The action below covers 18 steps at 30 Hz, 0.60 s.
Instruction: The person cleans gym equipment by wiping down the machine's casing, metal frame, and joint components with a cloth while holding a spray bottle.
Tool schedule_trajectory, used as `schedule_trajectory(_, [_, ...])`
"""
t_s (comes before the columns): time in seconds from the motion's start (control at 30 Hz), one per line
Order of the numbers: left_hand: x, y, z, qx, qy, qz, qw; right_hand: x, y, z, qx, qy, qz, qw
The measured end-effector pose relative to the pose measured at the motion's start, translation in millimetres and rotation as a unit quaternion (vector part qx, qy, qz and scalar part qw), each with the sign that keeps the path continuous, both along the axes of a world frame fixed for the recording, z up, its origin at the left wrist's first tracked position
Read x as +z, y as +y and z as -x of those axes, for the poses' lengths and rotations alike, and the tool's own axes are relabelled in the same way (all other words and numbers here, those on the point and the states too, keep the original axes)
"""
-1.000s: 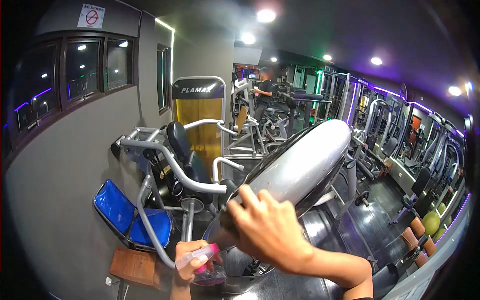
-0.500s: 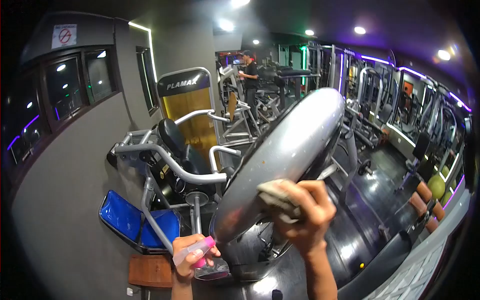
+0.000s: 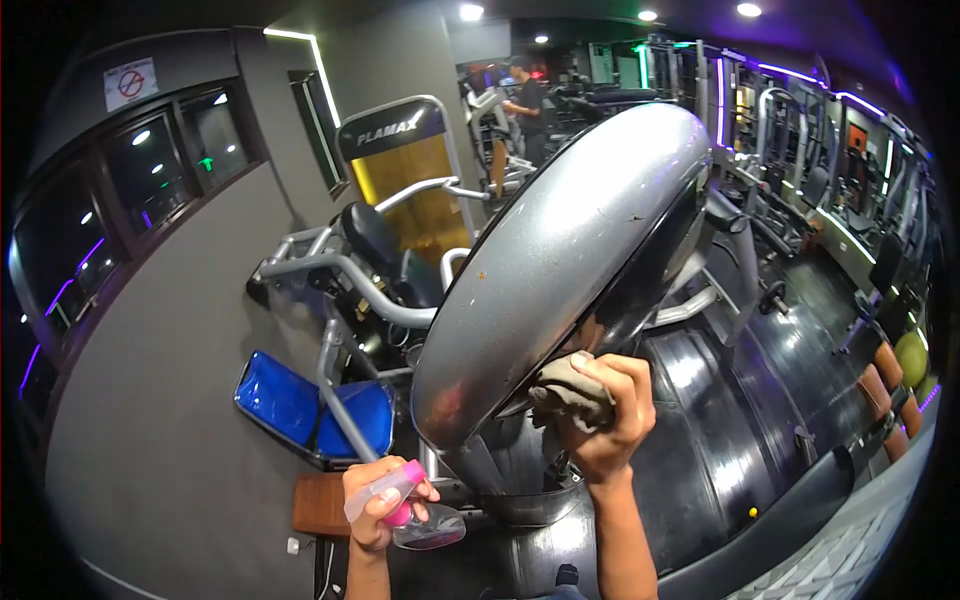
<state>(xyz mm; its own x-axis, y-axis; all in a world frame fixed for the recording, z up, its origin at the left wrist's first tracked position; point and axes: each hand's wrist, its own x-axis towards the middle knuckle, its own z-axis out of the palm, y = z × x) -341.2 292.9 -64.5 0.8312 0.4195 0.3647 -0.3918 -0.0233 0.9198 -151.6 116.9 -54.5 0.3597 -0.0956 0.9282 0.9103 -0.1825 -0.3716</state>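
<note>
A large silver rounded machine cover [image 3: 560, 240] with a black side fills the middle of the head view. My right hand [image 3: 615, 420] is closed on a crumpled grey-green cloth [image 3: 572, 395], held against or close to the cover's lower dark edge. Down to the left, my left hand [image 3: 375, 505] wraps round the neck of a spray bottle [image 3: 430, 527] with a pink-and-clear trigger head and a transparent body. The bottle is tilted, below the cover's lower end and apart from it.
A blue padded seat [image 3: 355, 420] and a wooden block [image 3: 318, 503] stand at left, before a PLAMAX machine [image 3: 400, 170]. Another person [image 3: 525, 105] stands at the back. Dumbbell [image 3: 773, 297] and black bench [image 3: 770, 530] are at right.
My right hand has moved the cloth from the cover's silver top down to its lower dark edge. The view has shifted; my left hand still holds the spray bottle.
</note>
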Motion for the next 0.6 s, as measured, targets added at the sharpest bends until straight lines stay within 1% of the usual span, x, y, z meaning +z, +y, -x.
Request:
schedule_trajectory(0.07, [-1.5,-3.8,3.3,0.021,0.001,-0.012,1.0,-10.7,12.3,8.6,0.02,0.009,-0.042,0.999])
schedule_trajectory(0.1, [-4.0,-6.4,4.8,0.036,0.004,-0.008,0.999,-19.1,19.1,13.7,0.041,0.009,-0.041,0.998])
schedule_trajectory(0.2, [-12.8,-8.3,10.3,0.074,0.013,0.0,0.997,-42.9,32.7,26.3,0.113,0.017,0.038,0.993])
schedule_trajectory(0.23, [-15.1,-10.1,13.3,0.087,0.02,0.007,0.996,-48.8,32.9,23.6,0.114,0.013,0.082,0.99])
schedule_trajectory(0.27, [-17.3,-18.9,16.4,0.096,0.023,0.005,0.995,-51.4,24.8,18.8,0.123,0.015,0.079,0.989])
schedule_trajectory(0.33, [-20.3,-30.4,23.2,0.112,0.012,0.007,0.994,-51.6,15.9,5.3,0.125,-0.015,0.068,0.99])
schedule_trajectory(0.4, [-23.4,-40.9,28.0,0.129,0.004,0.002,0.992,-49.2,8.0,-8.7,0.105,-0.007,0.022,0.994])
schedule_trajectory(0.47, [-24.1,-49.1,29.7,0.144,-0.008,-0.003,0.99,-43.4,2.6,-17.7,0.079,0.027,-0.028,0.996])
schedule_trajectory(0.53, [-25.0,-58.0,30.8,0.187,-0.009,-0.014,0.982,-43.4,0.7,-21.6,0.066,0.059,-0.063,0.994])
schedule_trajectory(0.6, [-28.4,-63.3,37.5,0.183,-0.006,-0.005,0.983,-51.6,8.7,-14.7,0.083,0.08,-0.082,0.99])
